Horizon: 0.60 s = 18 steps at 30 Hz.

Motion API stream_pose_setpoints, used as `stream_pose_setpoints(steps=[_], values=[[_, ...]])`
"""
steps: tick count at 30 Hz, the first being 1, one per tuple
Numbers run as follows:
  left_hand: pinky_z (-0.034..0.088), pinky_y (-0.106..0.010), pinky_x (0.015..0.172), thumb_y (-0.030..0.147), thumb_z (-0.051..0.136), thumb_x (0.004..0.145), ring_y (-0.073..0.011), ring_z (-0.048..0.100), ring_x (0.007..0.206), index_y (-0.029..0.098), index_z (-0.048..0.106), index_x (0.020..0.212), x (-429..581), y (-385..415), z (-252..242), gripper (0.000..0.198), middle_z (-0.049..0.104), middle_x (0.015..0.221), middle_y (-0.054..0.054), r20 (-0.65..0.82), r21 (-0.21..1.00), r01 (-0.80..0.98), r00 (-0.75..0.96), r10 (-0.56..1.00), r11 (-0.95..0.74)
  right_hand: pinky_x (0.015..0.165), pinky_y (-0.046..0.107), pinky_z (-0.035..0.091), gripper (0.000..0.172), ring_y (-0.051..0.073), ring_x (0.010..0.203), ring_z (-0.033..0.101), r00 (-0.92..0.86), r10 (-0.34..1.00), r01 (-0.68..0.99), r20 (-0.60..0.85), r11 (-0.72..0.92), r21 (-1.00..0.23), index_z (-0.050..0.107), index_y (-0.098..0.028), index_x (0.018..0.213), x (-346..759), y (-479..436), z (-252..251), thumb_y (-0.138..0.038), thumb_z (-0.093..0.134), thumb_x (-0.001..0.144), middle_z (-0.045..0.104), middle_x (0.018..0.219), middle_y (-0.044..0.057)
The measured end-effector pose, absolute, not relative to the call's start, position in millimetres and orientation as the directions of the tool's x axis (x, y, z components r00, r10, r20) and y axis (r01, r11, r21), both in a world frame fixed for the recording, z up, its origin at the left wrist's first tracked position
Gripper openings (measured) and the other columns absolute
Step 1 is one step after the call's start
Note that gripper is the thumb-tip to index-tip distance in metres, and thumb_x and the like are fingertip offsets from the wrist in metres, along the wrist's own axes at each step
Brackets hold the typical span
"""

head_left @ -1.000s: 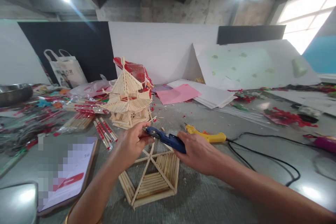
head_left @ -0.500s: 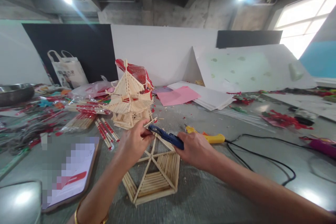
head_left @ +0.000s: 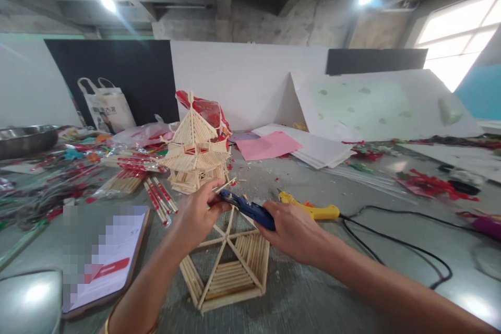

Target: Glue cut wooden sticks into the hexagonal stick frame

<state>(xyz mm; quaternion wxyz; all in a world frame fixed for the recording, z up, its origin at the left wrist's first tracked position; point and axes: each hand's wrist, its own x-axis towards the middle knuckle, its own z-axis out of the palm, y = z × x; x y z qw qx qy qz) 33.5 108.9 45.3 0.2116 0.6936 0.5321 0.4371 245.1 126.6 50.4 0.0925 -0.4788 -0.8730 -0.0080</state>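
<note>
Between the fingertips of my left hand [head_left: 199, 215] is a thin wooden stick [head_left: 227, 184], its far end pointing up and right. My right hand [head_left: 291, 230] is closed around the handles of a dark blue cutter [head_left: 250, 211]. The cutter's head meets the stick beside my left fingertips; the exact contact is hidden. Below both hands lies a flat hexagonal frame [head_left: 234, 301] of wooden sticks with spokes meeting at its centre. Its near and right sections are filled with rows of sticks. Behind my left hand stands a tiered stick pagoda [head_left: 195, 159].
A yellow glue gun [head_left: 319, 212] with a black cable [head_left: 415, 255] lies to the right. At left are a tablet-like device [head_left: 113, 266], bundled sticks [head_left: 123, 180] and a metal bowl [head_left: 29, 141]. Pink paper [head_left: 270, 145] and white sheets [head_left: 324, 154] lie farther back.
The view has shifted slightly. Both hands stay close together above the frame, still holding the stick and the cutter, whose head has dipped slightly.
</note>
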Motion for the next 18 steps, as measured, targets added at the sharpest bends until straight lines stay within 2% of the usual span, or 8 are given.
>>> stream_pose_setpoints(steps=[5, 18], values=[[0.046, -0.031, 0.079, 0.027, 0.053, 0.079, -0.0174, 0.065, 0.084, 0.02, 0.047, 0.118, 31.2, 109.4, 44.4, 0.04, 0.071, 0.088, -0.002, 0.399, 0.715, 0.598, 0.075, 0.914, -0.362, 0.055, 0.026, 0.032, 0.027, 0.018, 0.067, 0.06, -0.509, 0.846, 0.846, 0.161, 0.526, -0.089, 0.053, -0.016, 0.082, 244.2, 126.1, 50.6, -0.04, 0.04, 0.085, 0.064, 0.074, 0.006], [0.047, -0.029, 0.079, 0.022, 0.051, 0.079, -0.0162, 0.065, 0.086, 0.019, 0.046, 0.118, 31.6, 110.6, 38.9, 0.04, 0.07, 0.089, -0.002, 0.391, 0.726, 0.58, 0.093, 0.916, -0.369, 0.052, 0.025, 0.028, 0.024, 0.017, 0.064, 0.059, -0.489, 0.86, 0.856, 0.145, 0.505, -0.113, 0.054, -0.016, 0.082, 242.1, 122.5, 52.9, -0.038, 0.042, 0.082, 0.064, 0.073, 0.006]])
